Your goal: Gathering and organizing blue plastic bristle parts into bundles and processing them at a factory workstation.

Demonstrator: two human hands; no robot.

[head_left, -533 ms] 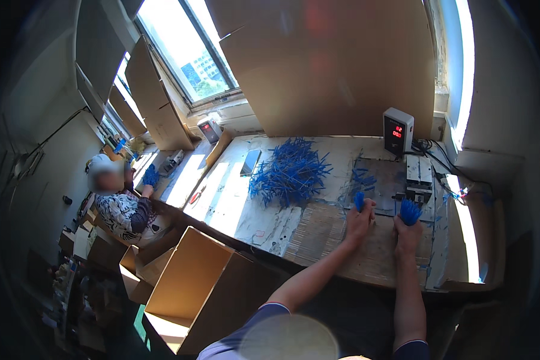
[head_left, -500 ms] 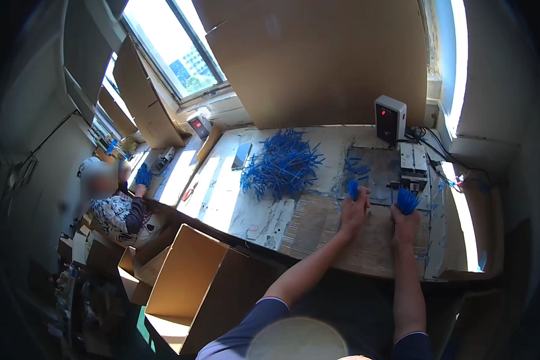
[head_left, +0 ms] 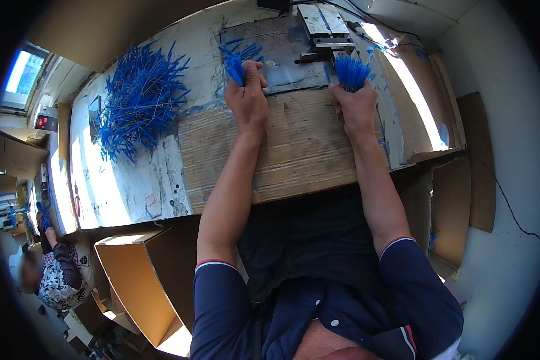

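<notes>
My left hand is closed round a small bunch of thin blue-ended sticks, the blue ends sticking up out of the fist. A fuller bunch of the same sticks stands upright in my right hand, whose fingers wrap round its lower part. Both hands are above the far part of a worn cardboard sheet. Just beyond the left one, several loose blue sticks lie by a dark metal plate. A small metal machine stands beyond my right hand.
To the left, a large tangled heap of blue sticks covers part of the white worktable. An open cardboard box stands below the table's front edge. Another person sits at the far left. Cables run behind the machine.
The view has tipped downward and turned, so the table fills more of it. Both hands still hold their bunches, and the right hand remains just in front of the machine.
</notes>
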